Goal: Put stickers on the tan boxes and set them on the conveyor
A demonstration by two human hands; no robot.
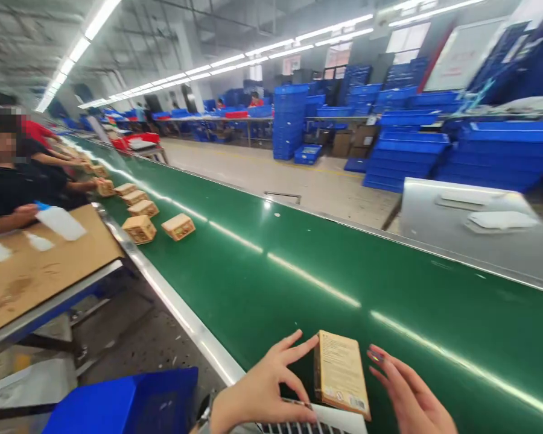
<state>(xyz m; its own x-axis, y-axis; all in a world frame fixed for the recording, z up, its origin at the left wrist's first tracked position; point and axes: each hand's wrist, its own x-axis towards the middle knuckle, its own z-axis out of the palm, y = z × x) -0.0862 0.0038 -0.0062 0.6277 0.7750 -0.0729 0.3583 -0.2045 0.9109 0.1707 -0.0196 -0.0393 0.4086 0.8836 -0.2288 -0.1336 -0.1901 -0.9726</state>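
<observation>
Small tan box on the near edge of the green conveyor belt, long axis running away from the viewer, printed face up, left hand spread, fingertips touching its left side, right hand open just beside its right edge, more boxes well up the belt.

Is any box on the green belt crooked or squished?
None looks squished. The small boxes up the green conveyor belt lie turned at different angles, not in a neat row. The box between the left hand and right hand looks whole.
</observation>
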